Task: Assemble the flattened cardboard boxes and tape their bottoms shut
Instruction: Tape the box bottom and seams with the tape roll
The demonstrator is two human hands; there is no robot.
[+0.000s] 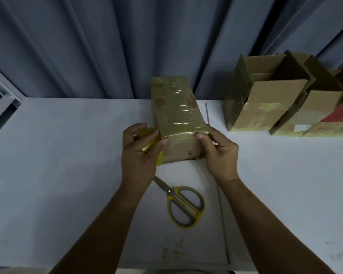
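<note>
1. The chief risk, as I judged it, was the yellow tape (149, 133) pinched in the left hand (141, 155). It looked loose and folded at the box's near left corner, and if it curled onto itself or the fingers it would likely stick crooked and leave the seam poorly sealed
2. A second risk was that hard pressure on the near edge could slide or tip the cardboard box (178, 115) on the smooth table (67, 155), since only its near end was steadied
3. The box stood mid-table with its taped bottom up. The scissors (183, 204) lay nearer the person, and the finished boxes (265, 99) stood well apart to the right
4. The left hand's grip was closed on the tape, fingers curled, thumb against the box's near face
5. The right hand (218, 153) had its grip closed round the near right corner, thumb on the top edge, fingers curled at the box's right side; both forearms reached forward from below
</note>
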